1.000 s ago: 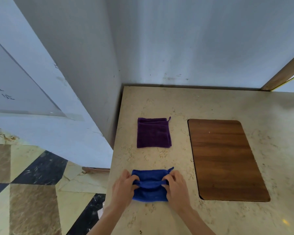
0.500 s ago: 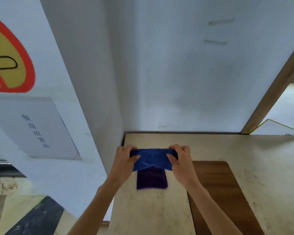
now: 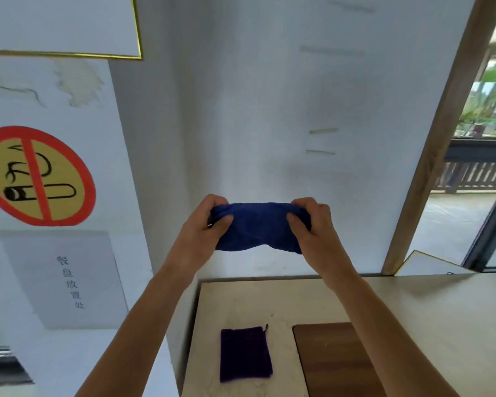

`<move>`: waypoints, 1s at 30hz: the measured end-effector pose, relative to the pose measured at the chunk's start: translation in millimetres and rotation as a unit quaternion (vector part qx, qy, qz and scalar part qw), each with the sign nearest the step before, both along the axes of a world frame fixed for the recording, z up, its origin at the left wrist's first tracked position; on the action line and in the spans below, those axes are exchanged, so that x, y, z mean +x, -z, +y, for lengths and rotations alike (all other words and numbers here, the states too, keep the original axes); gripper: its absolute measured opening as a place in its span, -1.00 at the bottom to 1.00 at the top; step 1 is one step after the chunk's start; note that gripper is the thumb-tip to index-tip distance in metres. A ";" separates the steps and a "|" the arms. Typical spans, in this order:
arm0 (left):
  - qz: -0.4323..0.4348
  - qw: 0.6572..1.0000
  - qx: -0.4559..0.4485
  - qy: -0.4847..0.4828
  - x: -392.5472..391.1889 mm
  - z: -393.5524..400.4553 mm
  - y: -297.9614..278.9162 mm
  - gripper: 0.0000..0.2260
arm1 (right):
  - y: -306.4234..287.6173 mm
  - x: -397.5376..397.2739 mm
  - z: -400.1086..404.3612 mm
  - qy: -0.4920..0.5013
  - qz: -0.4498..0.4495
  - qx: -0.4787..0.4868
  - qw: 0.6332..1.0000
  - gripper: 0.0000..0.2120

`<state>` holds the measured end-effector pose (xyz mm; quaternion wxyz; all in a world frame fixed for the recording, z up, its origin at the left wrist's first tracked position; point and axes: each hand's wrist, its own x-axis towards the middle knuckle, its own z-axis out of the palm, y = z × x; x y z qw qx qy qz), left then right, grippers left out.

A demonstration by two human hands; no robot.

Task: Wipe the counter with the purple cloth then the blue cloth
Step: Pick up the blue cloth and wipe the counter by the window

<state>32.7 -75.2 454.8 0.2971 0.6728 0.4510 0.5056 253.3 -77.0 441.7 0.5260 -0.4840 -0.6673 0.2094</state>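
Observation:
The blue cloth [image 3: 257, 227] hangs in the air in front of the white wall, stretched between both hands well above the counter. My left hand [image 3: 205, 224] grips its left end and my right hand [image 3: 312, 224] grips its right end. The purple cloth [image 3: 244, 354] lies folded flat on the beige stone counter [image 3: 441, 325], low in view, between my two forearms and below the blue cloth.
A dark wooden board [image 3: 335, 365] lies on the counter just right of the purple cloth. A white wall corner [image 3: 161, 196] with a no-smoking sign [image 3: 35, 176] borders the counter's left edge. A wooden post [image 3: 441, 133] rises at the back right.
Both hands have lifted the blue cloth from the counter's near edge up high in front of the wall. The view has tilted upward. The purple cloth has stayed in place.

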 end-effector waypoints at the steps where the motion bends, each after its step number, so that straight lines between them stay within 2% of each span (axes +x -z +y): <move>1: -0.011 1.000 0.000 0.011 0.4 -4.2 -1.8 -0.90 | -1.8 1.5 -5.8 0.001 0.004 0.001 1.000 -0.84; 4: -0.035 0.998 0.000 0.043 2.3 -14.1 -3.8 -0.94 | -2.9 5.8 -24.4 0.009 0.026 -0.001 1.000 -0.76; 6: -0.046 0.997 -0.006 0.069 7.0 -17.8 -3.1 -0.90 | -1.4 11.1 -36.6 0.022 0.044 -0.003 0.999 -0.74; 12: -0.061 0.985 -0.016 0.158 54.2 -31.5 3.6 -0.82 | 15.0 53.7 -84.6 0.109 0.093 -0.014 0.990 -0.83; 17: -0.051 0.971 -0.008 0.234 123.6 -56.1 10.6 -0.84 | 14.1 109.2 -143.9 0.170 0.129 -0.006 0.977 -0.76; 22: -0.056 0.956 -0.019 0.287 200.6 -91.3 18.6 -0.83 | 16.3 174.2 -199.1 0.228 0.107 0.018 0.968 -0.82; 27: -0.053 0.946 -0.047 0.317 290.9 -127.8 33.5 -0.80 | 26.7 253.3 -252.8 0.269 0.095 0.014 0.958 -0.66; 30: -0.060 0.938 -0.059 0.336 351.6 -153.8 44.8 -0.71 | 36.7 311.1 -287.5 0.281 0.104 0.006 0.954 -0.79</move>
